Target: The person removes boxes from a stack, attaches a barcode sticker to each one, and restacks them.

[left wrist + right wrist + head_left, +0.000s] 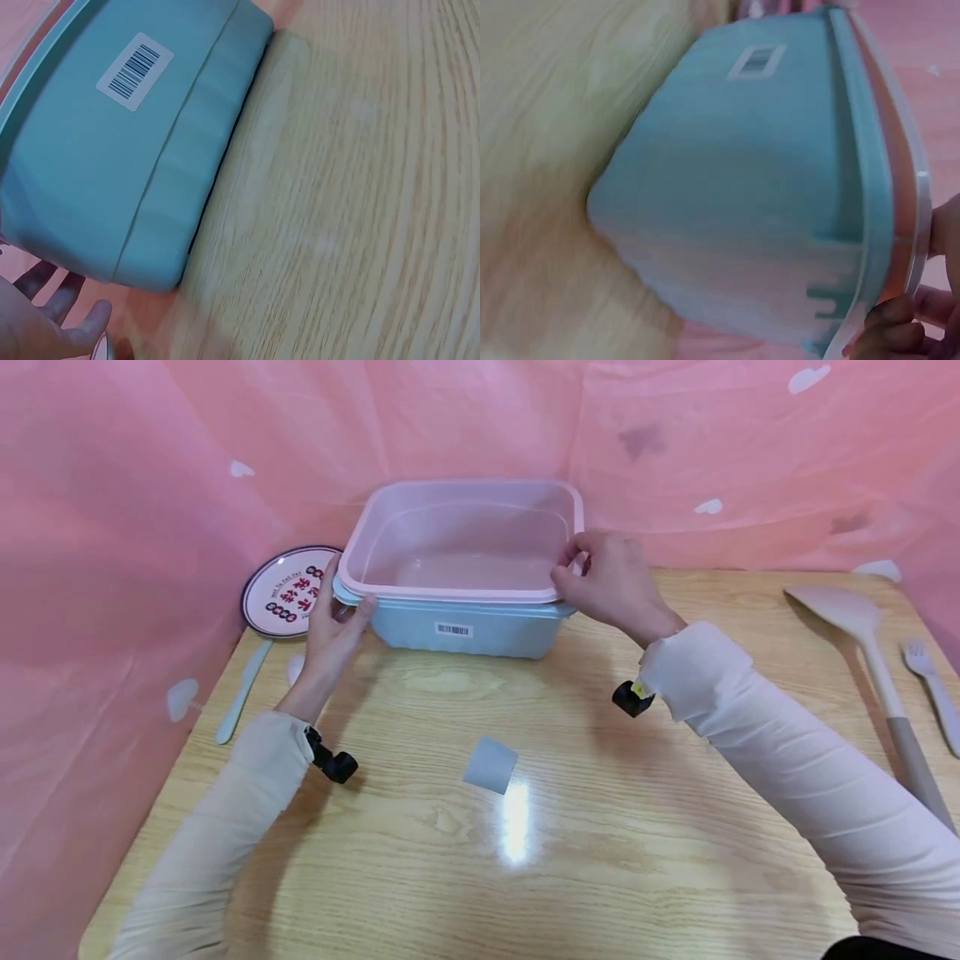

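A pink plastic basin (457,535) is nested in a light blue basin (405,627) at the back of the table. On the blue basin's front is a barcode label (133,71). My right hand (611,581) pinches the pink basin's rim at the front right corner. In the right wrist view a gap shows between the pink rim (922,217) and the blue basin's rim. My left hand (330,635) rests against the left end of the basins, fingers extended along the side and thumb towards the front. In the left wrist view that thumb stands apart from the blue wall.
A round plate (262,597) with red characters lies at the left, with a light blue knife (243,693) and a partly hidden white piece (296,668) near it. A grey square (491,765) lies mid-table. At the right are a large turner (877,656) and a fork (932,689).
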Demonstrator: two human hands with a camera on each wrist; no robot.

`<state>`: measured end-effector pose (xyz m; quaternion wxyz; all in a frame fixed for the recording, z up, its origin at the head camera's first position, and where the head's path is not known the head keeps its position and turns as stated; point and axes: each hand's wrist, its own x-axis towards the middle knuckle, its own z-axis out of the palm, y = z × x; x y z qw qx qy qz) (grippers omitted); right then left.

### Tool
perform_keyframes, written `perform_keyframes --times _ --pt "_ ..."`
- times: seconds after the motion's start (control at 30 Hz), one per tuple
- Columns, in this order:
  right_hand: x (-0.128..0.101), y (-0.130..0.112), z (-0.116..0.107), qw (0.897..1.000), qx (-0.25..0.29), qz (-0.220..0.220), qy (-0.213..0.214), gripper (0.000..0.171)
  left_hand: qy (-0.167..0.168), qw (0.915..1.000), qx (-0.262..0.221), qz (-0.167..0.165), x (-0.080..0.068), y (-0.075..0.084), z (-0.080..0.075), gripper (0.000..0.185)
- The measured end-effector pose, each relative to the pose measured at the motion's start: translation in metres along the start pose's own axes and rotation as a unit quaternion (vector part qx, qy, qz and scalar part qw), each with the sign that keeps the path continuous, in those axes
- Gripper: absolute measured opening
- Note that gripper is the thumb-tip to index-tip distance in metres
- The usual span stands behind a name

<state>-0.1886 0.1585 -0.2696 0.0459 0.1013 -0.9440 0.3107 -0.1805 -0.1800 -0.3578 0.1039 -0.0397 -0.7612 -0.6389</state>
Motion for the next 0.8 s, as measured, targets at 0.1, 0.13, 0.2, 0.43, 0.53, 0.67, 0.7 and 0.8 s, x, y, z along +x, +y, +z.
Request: perform_keyframes --times 0.1,0.13,0.2,0.43,0.53,0.67,0.7,0.8 --pt "0.001 0.005 0.003 0.999 -0.033 -0.02 0.0 0.021 -0.007 1.0 -0.002 0.006 0.001 -0.002 0.002 0.075" --pt "0.002 0.006 0.004 0.999 -0.039 -0.024 0.0 0.021 -0.009 1.0 0.0 0.004 0.001 -0.002 0.002 0.075" --pt "0.003 0.008 0.006 0.999 -0.036 -0.021 -0.009 0.02 -0.013 0.9999 0.007 -0.003 0.002 -0.002 0.001 0.074" --pt "0.002 0.011 0.004 0.998 -0.01 -0.049 -0.034 0.029 -0.019 0.9966 0.07 -0.04 0.006 0.015 -0.013 0.076" --pt "-0.005 0.011 -0.012 0.995 -0.006 -0.086 -0.048 0.035 -0.008 0.9905 0.135 -0.024 0.008 0.032 -0.025 0.078" --pt "-0.014 0.005 -0.05 0.986 -0.02 -0.165 -0.018 0.034 -0.014 0.974 0.214 0.073 0.016 0.076 -0.035 0.066" --pt "-0.015 0.002 -0.06 0.981 -0.027 -0.19 0.0 0.035 -0.021 0.9673 0.23 0.104 0.018 0.09 -0.036 0.062" --pt "-0.018 0.0 -0.088 0.966 -0.047 -0.251 0.042 0.046 -0.058 0.938 0.279 0.197 0.024 0.132 -0.032 0.057"
